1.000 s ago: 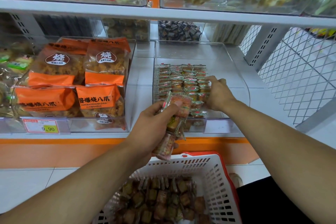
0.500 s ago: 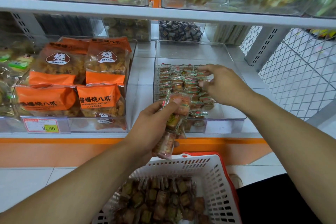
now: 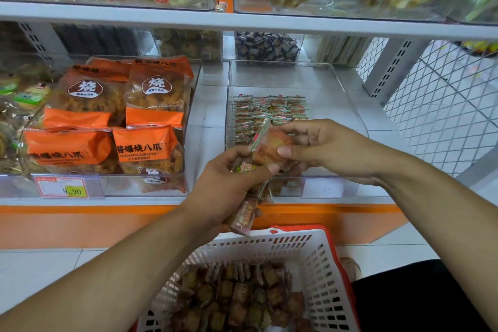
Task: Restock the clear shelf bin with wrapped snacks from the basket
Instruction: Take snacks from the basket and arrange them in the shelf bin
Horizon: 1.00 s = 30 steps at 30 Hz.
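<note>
A wrapped snack [image 3: 270, 147] is pinched between the thumb and fingers of the right hand [image 3: 327, 147], just in front of the clear bin [image 3: 347, 105] and above its front edge. The left hand [image 3: 229, 183] touches it from below, its fingers curled round a bunch of snacks [image 3: 244, 214] that hangs down toward the basket [image 3: 318, 259]. Inside the bin, neat rows of snacks [image 3: 265, 110] cover the left part of its floor; the hands hide the rows nearest the front. The white basket with a red rim sits below the bin, holding a heap of loose snacks [image 3: 239, 296]; its lower part is cut off by the frame. Left of the bin stands another clear bin with orange bags [image 3: 145, 143] and a price tag [image 3: 63, 187] on its front. Behind the bin, smaller boxes hold dark sweets [image 3: 265, 46], hard to make out. Above it, a white shelf [image 3: 242, 21] carries blurred green and yellow packs. Right of the bin is white wire mesh [image 3: 442, 105]; below it an orange strip and pale floor tiles.
</note>
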Motion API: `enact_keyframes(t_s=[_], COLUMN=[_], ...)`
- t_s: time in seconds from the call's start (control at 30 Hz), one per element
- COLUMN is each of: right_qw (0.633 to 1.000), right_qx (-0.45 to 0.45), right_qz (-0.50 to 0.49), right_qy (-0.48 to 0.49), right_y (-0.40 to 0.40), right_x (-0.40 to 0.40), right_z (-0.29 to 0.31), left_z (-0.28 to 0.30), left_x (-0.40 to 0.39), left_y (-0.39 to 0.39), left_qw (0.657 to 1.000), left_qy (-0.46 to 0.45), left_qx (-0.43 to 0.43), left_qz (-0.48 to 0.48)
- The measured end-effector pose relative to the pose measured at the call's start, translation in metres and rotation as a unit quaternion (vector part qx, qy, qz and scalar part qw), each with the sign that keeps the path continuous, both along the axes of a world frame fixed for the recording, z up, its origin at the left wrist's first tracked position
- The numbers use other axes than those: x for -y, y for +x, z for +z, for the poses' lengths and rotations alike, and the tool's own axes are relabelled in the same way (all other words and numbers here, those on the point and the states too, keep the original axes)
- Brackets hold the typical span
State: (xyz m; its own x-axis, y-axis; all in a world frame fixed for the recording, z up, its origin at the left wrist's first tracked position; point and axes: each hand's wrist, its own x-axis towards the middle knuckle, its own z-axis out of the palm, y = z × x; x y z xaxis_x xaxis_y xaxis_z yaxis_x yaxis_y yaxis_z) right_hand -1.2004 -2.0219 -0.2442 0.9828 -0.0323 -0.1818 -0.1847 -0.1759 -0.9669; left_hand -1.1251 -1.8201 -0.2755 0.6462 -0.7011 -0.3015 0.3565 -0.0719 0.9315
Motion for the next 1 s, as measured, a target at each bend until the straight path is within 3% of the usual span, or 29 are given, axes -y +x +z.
enact_keyframes(t_s=[0.07, 0.4, 0.53, 0.7, 1.0], right_qw=[1.0, 0.995, 0.999, 0.977, 0.977], right_qx=[-0.01, -0.033, -0.026, -0.055, -0.107], right_qz=[0.008, 0.037, -0.032, -0.014, -0.009], right_qy=[0.022, -0.089, 0.015, 0.203, 0.182], right_y=[-0.002, -0.01, -0.009, -0.009, -0.013], right_x=[0.003, 0.002, 0.003, -0.012, -0.024], right_z=[0.002, 0.014, 0.017, 0.02, 0.021], left_z=[0.0, 0.009, 0.011, 0.012, 0.017], left_x=[0.0, -0.006, -0.007, -0.006, -0.01], left_y=[0.003, 0.014, 0.012, 0.012, 0.013], left_qw=[1.0, 0.994, 0.998, 0.997, 0.996], left_qy=[0.003, 0.039, 0.037, 0.047, 0.007], left_qx=[0.002, 0.094, 0.056, 0.056, 0.087], left_qz=[0.006, -0.03, -0.01, 0.017, -0.002])
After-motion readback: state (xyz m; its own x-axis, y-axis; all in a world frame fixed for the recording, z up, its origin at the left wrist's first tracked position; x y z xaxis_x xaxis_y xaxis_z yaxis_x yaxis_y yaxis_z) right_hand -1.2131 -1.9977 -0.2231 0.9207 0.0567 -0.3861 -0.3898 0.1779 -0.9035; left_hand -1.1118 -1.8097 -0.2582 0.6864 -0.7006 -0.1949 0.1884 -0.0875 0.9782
